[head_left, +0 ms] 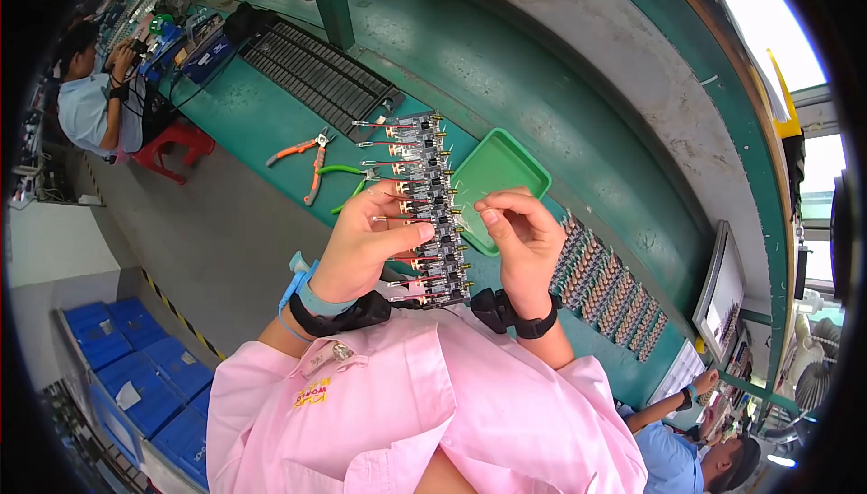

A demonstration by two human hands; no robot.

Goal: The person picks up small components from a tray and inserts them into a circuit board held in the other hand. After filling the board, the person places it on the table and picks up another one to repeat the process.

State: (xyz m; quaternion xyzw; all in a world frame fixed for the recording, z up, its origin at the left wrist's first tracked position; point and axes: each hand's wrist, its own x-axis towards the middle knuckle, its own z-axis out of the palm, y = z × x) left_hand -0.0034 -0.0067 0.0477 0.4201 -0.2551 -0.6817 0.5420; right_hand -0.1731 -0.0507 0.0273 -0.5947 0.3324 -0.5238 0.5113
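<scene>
My left hand (366,246) grips a long strip of dark circuit boards (423,167), its thumb pressed on the face. Short red wires stick out along the strip's left side, and brass-coloured pins line the right. My right hand (528,246) is closed in a pinch just right of the strip; whatever lies between its fingertips is too small to make out. Beyond that hand sits a green tray (508,149) with thin light bits inside, partly hidden by the strip. Green-handled cutters (341,170) and orange-handled pliers (316,173) lie left of the strip.
A black slotted rack (312,65) lies on the green bench (237,97) at far left. Rows of similar board strips (607,291) rest at right. Blue bins (144,358) stand lower left. One co-worker (95,106) sits far left near a red stool (181,151), another (673,453) lower right.
</scene>
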